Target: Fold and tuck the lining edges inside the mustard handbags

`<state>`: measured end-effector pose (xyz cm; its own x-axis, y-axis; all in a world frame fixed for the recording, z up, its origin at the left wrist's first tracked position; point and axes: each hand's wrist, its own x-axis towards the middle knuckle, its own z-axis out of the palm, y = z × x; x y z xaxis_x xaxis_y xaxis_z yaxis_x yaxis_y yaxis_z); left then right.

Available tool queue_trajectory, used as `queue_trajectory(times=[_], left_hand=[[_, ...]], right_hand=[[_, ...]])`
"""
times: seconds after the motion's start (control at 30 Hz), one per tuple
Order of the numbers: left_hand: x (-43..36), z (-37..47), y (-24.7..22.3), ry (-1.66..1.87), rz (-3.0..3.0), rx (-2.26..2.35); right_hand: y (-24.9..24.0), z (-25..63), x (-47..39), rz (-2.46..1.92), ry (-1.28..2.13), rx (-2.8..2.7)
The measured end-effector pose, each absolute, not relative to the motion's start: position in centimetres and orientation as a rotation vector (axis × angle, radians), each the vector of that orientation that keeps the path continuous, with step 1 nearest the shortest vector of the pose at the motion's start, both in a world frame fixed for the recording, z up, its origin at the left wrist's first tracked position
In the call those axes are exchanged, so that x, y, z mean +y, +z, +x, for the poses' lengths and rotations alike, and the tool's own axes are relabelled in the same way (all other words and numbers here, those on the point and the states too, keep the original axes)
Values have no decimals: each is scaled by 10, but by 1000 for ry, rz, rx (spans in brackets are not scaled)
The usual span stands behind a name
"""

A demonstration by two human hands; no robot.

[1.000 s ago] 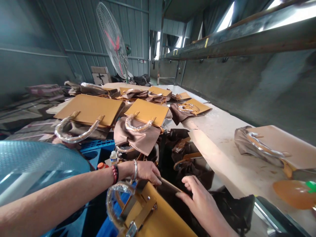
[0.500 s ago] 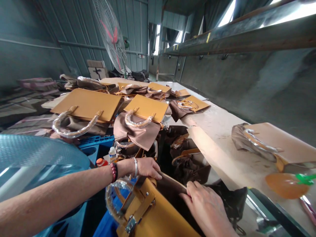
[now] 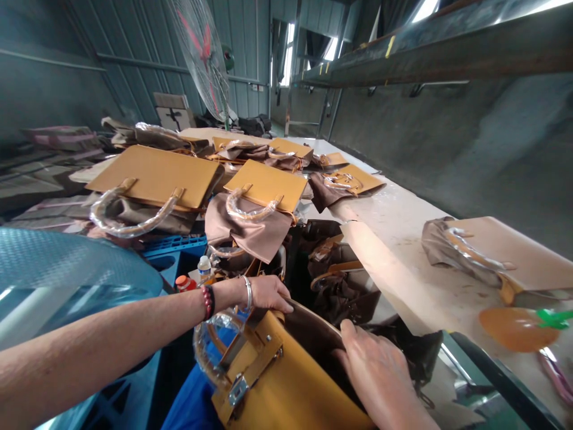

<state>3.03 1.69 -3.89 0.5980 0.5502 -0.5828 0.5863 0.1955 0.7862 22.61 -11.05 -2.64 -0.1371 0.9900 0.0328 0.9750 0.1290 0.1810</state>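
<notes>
A mustard-yellow handbag (image 3: 290,376) with a metal clasp and plastic-wrapped handles leans at the bottom centre, its top gaping. My left hand (image 3: 268,294), with a bracelet at the wrist, grips the far top edge of the bag near its left corner. Farther right along that edge, my right hand (image 3: 373,361) is closed on the rim, its thumb down inside the opening. The bag's dark interior is partly hidden by my right hand.
More yellow bags (image 3: 156,176) lie across the table (image 3: 394,230). A pale tan bag (image 3: 519,251) and an orange item with a green top (image 3: 519,328) are at right. Brown bags (image 3: 344,292) sit in the gap ahead. Blue crates (image 3: 179,263) and bottles (image 3: 205,267) stand left.
The view has shifted slightly. My right hand's fingers have changed position a little on the rim, and the bag's opening looks slightly different. Both hands stay on the bag.
</notes>
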Motion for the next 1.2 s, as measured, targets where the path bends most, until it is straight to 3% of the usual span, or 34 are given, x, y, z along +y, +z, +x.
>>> queue_trajectory(times=[0.23, 0.4, 0.6, 1.2], left_hand=[[7, 23, -16, -19, 1512, 1127], [-19, 11, 8, -19, 1575, 1255], [-32, 1, 0, -7, 1562, 1296], [-26, 15, -7, 5, 1529, 1324]], right_hand=[[-27, 236, -98, 1966, 88, 2468], [-34, 236, -86, 1831, 290, 2751], [-44, 233, -92, 1738, 363, 2957], [-52, 236, -95, 1777, 339, 2858]])
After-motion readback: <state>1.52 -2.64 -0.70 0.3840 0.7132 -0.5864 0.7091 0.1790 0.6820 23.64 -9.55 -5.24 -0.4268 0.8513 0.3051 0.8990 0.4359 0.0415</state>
